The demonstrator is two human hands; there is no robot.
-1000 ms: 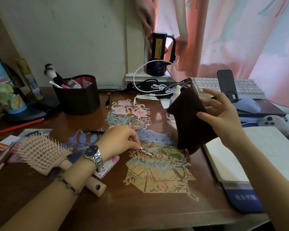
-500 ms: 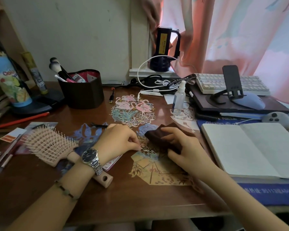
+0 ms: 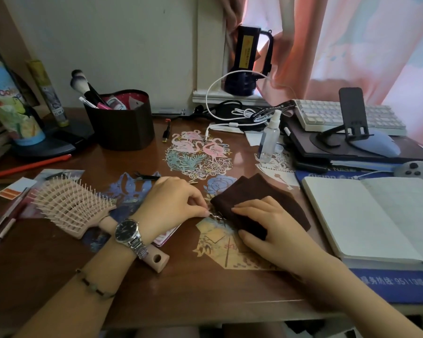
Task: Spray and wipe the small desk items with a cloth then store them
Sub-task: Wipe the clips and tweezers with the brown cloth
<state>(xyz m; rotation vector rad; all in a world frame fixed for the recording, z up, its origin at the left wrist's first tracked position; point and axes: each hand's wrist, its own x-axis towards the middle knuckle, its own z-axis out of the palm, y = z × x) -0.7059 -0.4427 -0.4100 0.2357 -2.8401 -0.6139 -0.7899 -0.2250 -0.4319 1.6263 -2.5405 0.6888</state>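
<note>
A small silver metal clip (image 3: 216,216) lies on the brown desk (image 3: 181,289) at its middle. My left hand (image 3: 174,203), with a watch on the wrist, pinches the clip's left end. My right hand (image 3: 269,225) grips a folded dark brown cloth (image 3: 261,193) and presses it down on the clip's right end, so that end is hidden. A clear spray bottle (image 3: 268,139) stands upright behind the cloth, near the cables.
A pink hairbrush (image 3: 76,206) lies left of my left hand. A dark holder (image 3: 122,128) with makeup brushes stands at the back. An open notebook (image 3: 366,215), a keyboard (image 3: 347,115), a phone stand (image 3: 352,113) and a mouse (image 3: 376,142) fill the right side.
My right hand brought the cloth down from mid-air onto the desk and now presses it on the clip. My left hand kept pinching the clip in place.
</note>
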